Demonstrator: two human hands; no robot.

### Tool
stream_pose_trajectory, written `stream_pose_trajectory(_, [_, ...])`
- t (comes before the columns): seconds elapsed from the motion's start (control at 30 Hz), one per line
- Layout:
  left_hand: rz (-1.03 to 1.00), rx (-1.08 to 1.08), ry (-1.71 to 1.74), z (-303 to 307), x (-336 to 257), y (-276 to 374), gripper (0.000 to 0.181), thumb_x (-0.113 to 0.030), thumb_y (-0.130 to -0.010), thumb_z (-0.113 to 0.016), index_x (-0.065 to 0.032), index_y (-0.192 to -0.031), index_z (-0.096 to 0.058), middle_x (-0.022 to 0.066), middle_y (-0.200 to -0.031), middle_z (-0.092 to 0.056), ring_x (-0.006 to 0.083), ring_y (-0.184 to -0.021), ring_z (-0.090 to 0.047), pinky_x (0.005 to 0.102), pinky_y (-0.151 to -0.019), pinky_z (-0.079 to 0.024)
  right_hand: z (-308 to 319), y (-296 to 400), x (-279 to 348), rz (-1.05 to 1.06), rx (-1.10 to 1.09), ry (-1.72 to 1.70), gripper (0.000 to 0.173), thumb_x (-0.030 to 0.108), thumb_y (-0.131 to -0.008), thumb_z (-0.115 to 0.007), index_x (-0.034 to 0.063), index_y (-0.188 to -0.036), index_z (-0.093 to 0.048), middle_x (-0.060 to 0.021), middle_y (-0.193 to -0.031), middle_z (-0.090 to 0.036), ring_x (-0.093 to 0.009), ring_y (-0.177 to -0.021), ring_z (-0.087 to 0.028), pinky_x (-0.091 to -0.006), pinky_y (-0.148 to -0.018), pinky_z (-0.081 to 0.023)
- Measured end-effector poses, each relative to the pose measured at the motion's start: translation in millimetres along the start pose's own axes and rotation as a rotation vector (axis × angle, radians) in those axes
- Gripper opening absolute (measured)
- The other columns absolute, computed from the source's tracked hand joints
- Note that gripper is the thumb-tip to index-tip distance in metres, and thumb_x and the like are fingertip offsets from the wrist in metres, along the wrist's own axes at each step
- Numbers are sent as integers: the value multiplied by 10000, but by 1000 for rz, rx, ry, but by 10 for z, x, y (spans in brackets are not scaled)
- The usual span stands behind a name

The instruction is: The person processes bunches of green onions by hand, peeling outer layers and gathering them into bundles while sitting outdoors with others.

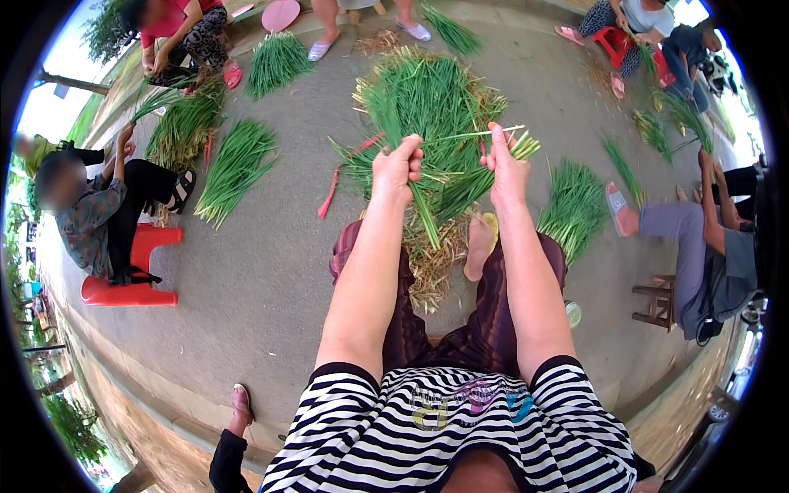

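Note:
My left hand [397, 166] is closed around a small bunch of garlic chives [425, 215], whose stalks stick out above and below the fist. My right hand [508, 163] grips another bunch of chives [471, 188]; its pale stem ends stand out to the right and its green leaves hang to the lower left. At the right thumb and fingertips a thin pale stalk [471, 134] reaches across towards the left hand. Just beyond both hands lies a large heap of green chives [425, 86] on the ground, with red ties [330, 194] at its left side.
Dry trimmings [431, 271] lie between my feet. Sorted chive piles rest at left [237, 166], right [573, 203] and far left [277, 65]. People sit around on low stools, including a red stool [132, 293] and a wooden stool [656, 302]. A round container [572, 314] stands by my right leg.

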State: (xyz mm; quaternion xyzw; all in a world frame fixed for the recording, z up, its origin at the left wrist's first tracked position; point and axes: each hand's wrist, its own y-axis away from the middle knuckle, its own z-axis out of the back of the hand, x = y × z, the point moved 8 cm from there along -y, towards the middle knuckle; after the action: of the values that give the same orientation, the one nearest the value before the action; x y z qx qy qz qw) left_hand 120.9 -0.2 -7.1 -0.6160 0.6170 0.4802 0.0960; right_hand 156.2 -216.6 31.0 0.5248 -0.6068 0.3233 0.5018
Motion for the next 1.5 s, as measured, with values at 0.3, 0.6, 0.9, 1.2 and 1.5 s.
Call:
stream_pose_trajectory(0.3, [154, 141, -213, -247, 283, 119, 253, -234, -780, -796, -53, -879, -649, -9, -685, -591, 30, -487, -446, 171, -383, -280, -187, 175, -104, -19, 28, 167, 339, 349, -850, -731, 77, -1050, -711, 85, -720, -567, -15, -521, -407, -203, -533, -428])
stream_pose_trajectory(0.6, [79, 58, -184, -184, 192, 110, 178, -152, -803, -755, -71, -883, -618, 1, -692, -614, 35, -478, -455, 182, -378, -298, -267, 227, -88, 11, 65, 181, 310, 346, -858, -721, 95, -1039, -719, 83, -717, -566, -14, -530, -417, -205, -530, -441])
stream_pose_trajectory(0.9, [-33, -93, 313, 323, -126, -178, 281, -327, -963, -556, -62, -897, -622, 15, -715, -576, 82, -540, -475, 215, -432, -378, 179, -142, -33, 15, -47, -85, 356, 369, -958, -573, 27, -976, -671, 55, -642, -450, -32, -504, -407, -229, -501, -454])
stream_pose_trajectory(1.2, [-56, -119, 679, 407, -274, -202, 394, -337, -1027, -359, 5, -1103, -542, 159, -1032, -615, 252, -870, -609, 351, -730, -550, -205, 10, -144, 83, 218, 123, 393, 384, -995, -486, 39, -864, -621, -43, -817, -634, -132, -682, -595, -262, -648, -504])
stream_pose_trajectory(1.5, [-128, 59, 553, 335, -387, -183, 410, -367, -1025, -362, -22, -1168, -531, 141, -1016, -640, 227, -813, -611, 350, -696, -550, -502, 416, -135, -276, 679, 258, 343, 392, -926, -616, 49, -915, -624, 94, -582, -410, -20, -479, -347, -224, -524, -374])
